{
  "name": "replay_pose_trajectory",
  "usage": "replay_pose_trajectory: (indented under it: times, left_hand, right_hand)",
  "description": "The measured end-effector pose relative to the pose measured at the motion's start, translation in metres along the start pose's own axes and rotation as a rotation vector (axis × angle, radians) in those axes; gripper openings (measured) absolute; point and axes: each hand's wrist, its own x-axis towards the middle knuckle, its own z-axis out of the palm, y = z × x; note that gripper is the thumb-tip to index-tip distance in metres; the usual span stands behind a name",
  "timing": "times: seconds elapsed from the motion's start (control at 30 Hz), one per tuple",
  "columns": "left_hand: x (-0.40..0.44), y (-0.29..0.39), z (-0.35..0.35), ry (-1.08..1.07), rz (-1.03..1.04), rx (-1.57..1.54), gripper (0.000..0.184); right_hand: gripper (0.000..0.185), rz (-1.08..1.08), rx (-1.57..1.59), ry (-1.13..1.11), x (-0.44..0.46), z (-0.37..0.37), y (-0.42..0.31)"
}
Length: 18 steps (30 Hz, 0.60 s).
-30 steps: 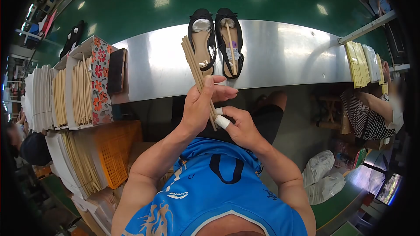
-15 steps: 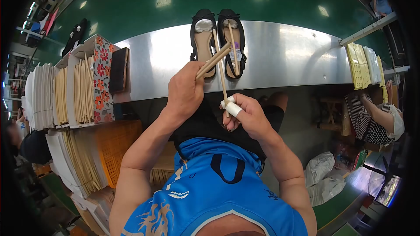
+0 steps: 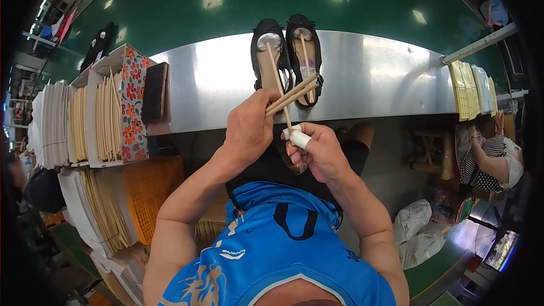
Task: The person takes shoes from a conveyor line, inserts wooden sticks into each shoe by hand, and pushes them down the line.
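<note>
White chest lettering, too small for me to read, is showing on the blue sports jersey (image 3: 283, 201). The left hand (image 3: 249, 124) is clutching several pale wooden sticks (image 3: 306, 84); the right hand (image 3: 320, 150), its thumb white-taped, is pinching one slim wooden rod (image 3: 275, 71) slanting over the black strapped shoe (image 3: 264, 67) at twelve o'clock. Its black mate (image 3: 313, 54), at one, is holding another rod and a purple-marked white label (image 3: 312, 72). At nine, a red-flowered box (image 3: 134, 102) is containing slender tan sticks (image 3: 107, 116).
</note>
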Motion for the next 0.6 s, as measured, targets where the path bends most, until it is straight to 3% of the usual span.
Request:
replay_pose_trajectory:
  times: [0.3,0.4,0.47,0.6]
  left_hand:
    - [0.002,-0.003,-0.001,-0.007,-0.035,-0.059,0.033]
    - [0.004,-0.002,-0.001,-0.027,-0.067,-0.112,0.029]
    - [0.007,0.007,-0.005,-0.088,-0.204,-0.201,0.023]
    - [0.009,0.0,-0.001,-0.056,-0.158,-0.209,0.017]
  right_hand:
    - [0.019,-0.052,0.082,0.03,0.014,0.006,0.001]
    - [0.017,-0.051,0.091,0.018,0.019,0.006,0.002]
    - [0.014,-0.042,0.08,0.05,0.021,0.007,0.003]
    - [0.011,-0.061,0.079,0.061,0.028,0.005,0.005]
